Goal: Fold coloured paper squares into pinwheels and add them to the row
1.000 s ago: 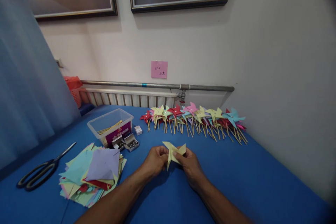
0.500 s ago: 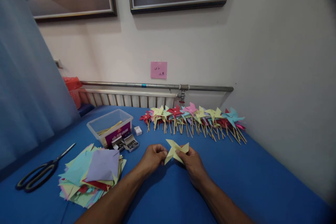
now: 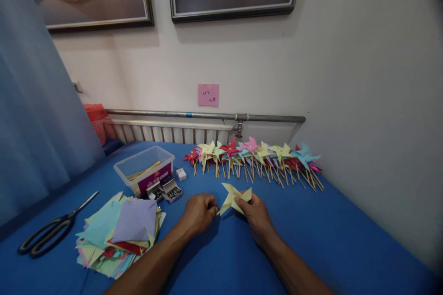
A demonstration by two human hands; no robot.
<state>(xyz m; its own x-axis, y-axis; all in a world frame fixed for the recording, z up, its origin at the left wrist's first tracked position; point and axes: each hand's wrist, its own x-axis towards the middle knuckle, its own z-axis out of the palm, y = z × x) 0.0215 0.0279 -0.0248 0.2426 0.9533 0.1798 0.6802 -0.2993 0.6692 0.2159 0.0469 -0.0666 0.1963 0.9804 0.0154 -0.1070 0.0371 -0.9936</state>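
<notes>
Between my hands is a pale yellow paper pinwheel (image 3: 230, 197), its corners folded in toward the middle and no stick visible on it. My right hand (image 3: 258, 216) grips it, with the thumb pressed on its centre and the fingers behind. Just left of the pinwheel's lower left tip is my left hand (image 3: 199, 212), its fingers curled and pinched together. Whatever those fingers hold, if anything, is hidden. Two small open boxes of metal pushpins (image 3: 172, 191) lie beyond my left hand.
Finished pinwheels on sticks (image 3: 249, 152) lie in a row along the back. At left are a clear plastic tub (image 3: 162, 176) with wooden sticks, a small white box (image 3: 181, 174), a pile of coloured paper squares (image 3: 134, 219) and black-handled scissors (image 3: 57, 228). A blue cloth (image 3: 328, 239) covers the table.
My right hand and the pinwheel have shifted slightly right. My left hand has drawn a little away to the left, its fingers curling more. The camera view has tilted slightly upward.
</notes>
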